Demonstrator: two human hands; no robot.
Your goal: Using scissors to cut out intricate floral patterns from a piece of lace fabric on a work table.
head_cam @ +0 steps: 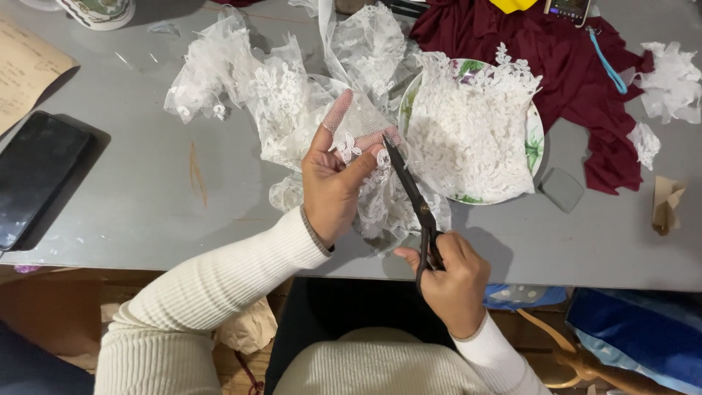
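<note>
Just left of the floral-rimmed round plate (536, 139) heaped with lace, the left hand (333, 183) pinches a piece of white embroidered lace netting (351, 124) between thumb and fingers. The right hand (453, 281), below the plate at the grey bench (146, 190) edge, grips black long-bladed scissors (409, 190), tips touching that lace.
</note>
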